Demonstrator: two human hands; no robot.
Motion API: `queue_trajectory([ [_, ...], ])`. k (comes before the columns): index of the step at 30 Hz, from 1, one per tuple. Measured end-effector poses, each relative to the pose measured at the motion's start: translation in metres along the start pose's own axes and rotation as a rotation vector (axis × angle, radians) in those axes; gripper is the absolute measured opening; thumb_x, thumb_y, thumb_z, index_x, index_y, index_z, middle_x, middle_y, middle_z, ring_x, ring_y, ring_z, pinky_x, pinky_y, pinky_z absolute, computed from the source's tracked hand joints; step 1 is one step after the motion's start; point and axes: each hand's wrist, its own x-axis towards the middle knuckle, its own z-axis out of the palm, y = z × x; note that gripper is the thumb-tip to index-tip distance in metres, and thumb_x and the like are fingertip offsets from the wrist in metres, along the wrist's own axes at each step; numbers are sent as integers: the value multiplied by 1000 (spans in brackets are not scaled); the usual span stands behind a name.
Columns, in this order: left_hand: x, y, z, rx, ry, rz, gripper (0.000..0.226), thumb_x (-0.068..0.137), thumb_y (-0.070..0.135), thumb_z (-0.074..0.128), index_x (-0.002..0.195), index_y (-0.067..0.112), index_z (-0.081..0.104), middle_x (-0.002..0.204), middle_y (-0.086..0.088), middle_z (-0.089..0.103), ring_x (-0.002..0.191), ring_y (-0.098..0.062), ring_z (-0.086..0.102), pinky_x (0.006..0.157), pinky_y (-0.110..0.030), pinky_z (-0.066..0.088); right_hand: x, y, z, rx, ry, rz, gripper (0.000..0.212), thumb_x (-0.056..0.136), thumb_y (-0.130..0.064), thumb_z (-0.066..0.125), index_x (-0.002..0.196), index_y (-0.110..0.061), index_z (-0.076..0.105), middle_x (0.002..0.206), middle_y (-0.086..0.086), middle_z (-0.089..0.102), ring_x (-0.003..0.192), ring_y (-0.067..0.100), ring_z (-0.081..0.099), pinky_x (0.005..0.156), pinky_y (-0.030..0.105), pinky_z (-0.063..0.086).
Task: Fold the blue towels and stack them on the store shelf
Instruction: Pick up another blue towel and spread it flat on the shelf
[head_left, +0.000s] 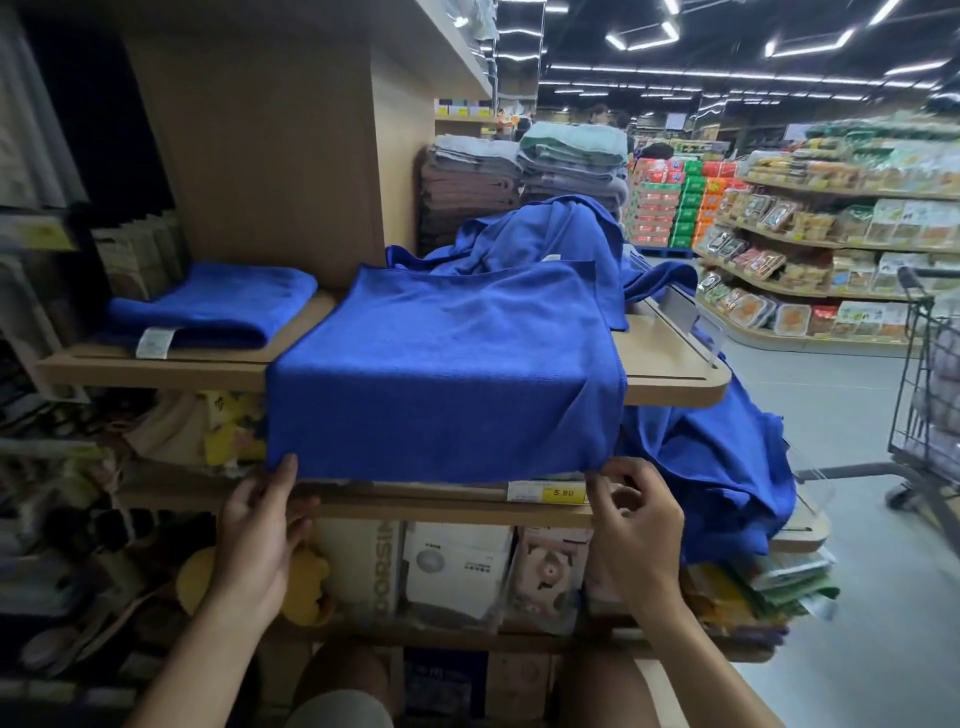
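A blue towel lies spread across the store shelf, its front half hanging over the shelf's edge. The left hand pinches the hanging lower left corner, thumb in front and fingers clamped behind it. The right hand pinches the lower right corner between thumb and curled forefinger. A folded blue towel rests on the shelf's left part. A heap of unfolded blue towels lies behind.

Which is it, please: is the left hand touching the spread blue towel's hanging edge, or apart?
Touching. In the head view the left hand has its thumb on the lower left corner of the blue towel, no gap.
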Motion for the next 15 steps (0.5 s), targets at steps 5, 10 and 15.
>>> queue_trajectory([
  [5,6,-3,-7,12,-27,11,25,74,48,77,95,36,70,88,13,72,68,-7,66,64,-31,46,1,-4,-20,750,-91,447,14,94,-8,63,84,-18,63,69,4,59,51,12,56,43,21,46],
  [10,10,-6,-14,12,-74,-18,23,76,46,79,97,40,72,96,10,74,71,-10,67,65,-34,45,12,0,-26,1041,-228,693,6,91,-12,62,87,-16,61,87,11,66,73,18,69,54,25,54],
  [15,13,-3,-21,27,-102,-60,30,73,48,83,99,39,73,98,7,74,72,-10,69,65,-34,46,31,4,-36,1253,-575,955,23,93,-18,62,111,-7,68,128,20,65,117,34,65,95,39,57],
])
